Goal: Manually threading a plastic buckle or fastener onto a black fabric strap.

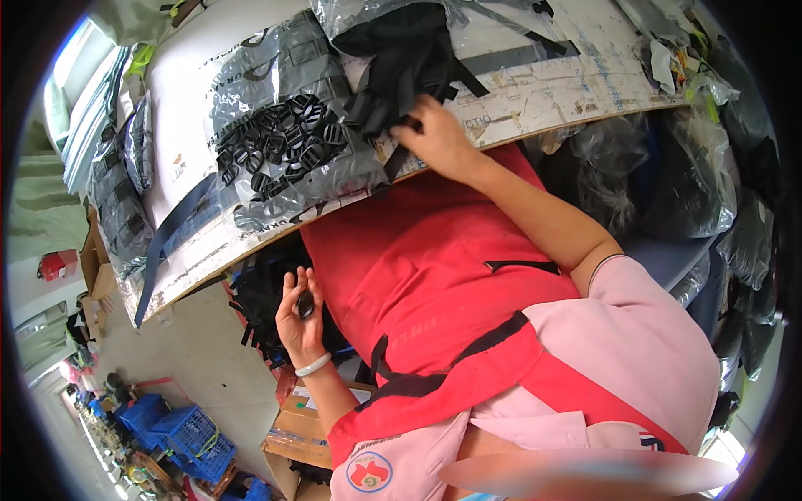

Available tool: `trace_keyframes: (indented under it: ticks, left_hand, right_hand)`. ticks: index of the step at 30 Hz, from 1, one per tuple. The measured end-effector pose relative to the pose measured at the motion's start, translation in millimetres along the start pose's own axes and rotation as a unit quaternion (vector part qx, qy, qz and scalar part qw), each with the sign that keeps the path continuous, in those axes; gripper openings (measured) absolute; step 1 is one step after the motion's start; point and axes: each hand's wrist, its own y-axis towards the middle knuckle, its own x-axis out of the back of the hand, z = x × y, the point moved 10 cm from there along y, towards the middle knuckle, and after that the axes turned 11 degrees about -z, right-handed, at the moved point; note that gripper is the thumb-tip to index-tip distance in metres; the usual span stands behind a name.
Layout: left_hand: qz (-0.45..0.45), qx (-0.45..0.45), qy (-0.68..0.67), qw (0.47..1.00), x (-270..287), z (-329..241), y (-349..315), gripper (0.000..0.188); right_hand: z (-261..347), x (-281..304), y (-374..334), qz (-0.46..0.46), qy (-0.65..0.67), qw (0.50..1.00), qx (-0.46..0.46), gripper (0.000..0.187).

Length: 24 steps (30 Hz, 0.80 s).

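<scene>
My left hand (pixel 301 321) is raised off the table's near edge, palm turned up. Its fingers curl round a small black plastic buckle (pixel 307 304). At the table's front edge, my right hand (pixel 439 140) pinches a black strap (pixel 409 123) at the near end of a heap of black webbing pieces (pixel 405 54). What lies under those fingertips is partly hidden. To the left of the right hand, many loose black buckles (pixel 280 142) are piled on a clear plastic bag (pixel 330 179) with dark goods inside.
The worn white table (pixel 535 104) slopes across the view. A dark blue strap (pixel 163 250) hangs over its left edge. Bagged dark goods (pixel 606 159) crowd the right side. Below left are a cardboard box (pixel 301 430) and blue crates (pixel 196 442) on the floor.
</scene>
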Motion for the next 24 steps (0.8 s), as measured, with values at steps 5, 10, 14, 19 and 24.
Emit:
trace_keyframes:
  ticks: [5,10,14,19,24]
  left_hand:
    - [0.047,-0.034,0.075,0.996,-32.6,18.5,2.5,0.044]
    - [0.061,-0.096,0.219,0.969,-48.7,41.1,-1.2,0.032]
    - [0.091,-0.122,0.291,0.945,-59.8,55.4,-3.9,0.032]
    - [0.126,-0.072,0.310,0.939,-80.8,83.3,-0.4,0.037]
    - [0.114,-0.031,0.307,0.944,-83.4,104.3,1.2,0.037]
  right_hand:
    - [25.3,1.2,-9.4,0.058,0.045,0.997,0.022,0.042]
    - [18.9,53.1,1.0,-0.004,0.010,1.000,0.024,0.032]
    - [-14.1,120.0,30.9,-0.189,-0.028,0.980,-0.052,0.024]
    - [-79.9,86.8,50.0,-0.051,-0.096,0.989,-0.098,0.022]
    - [-72.0,123.0,62.3,-0.194,-0.088,0.976,-0.035,0.018]
